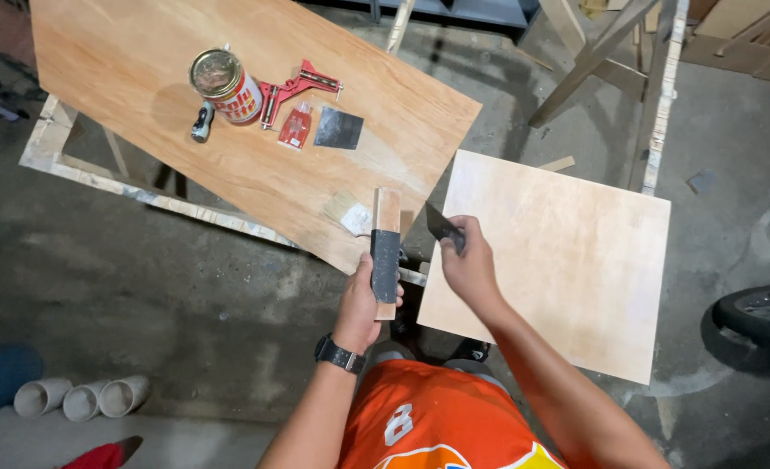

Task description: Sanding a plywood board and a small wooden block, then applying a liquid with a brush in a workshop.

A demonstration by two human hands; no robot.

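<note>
Plywood sheet on trestles above concrete floor.

Wood block with sandpaper band, and a loose dark sheet

The narrow, pale rectangular wooden block stands lengthwise toward 12 o'clock, a band of dark grey sandpaper wrapped around its middle, bare wood showing at both ends. At its 3 o'clock, just beside it, a small dark grey sandpaper piece is tilted, one pointed corner toward 11 o'clock.
</note>
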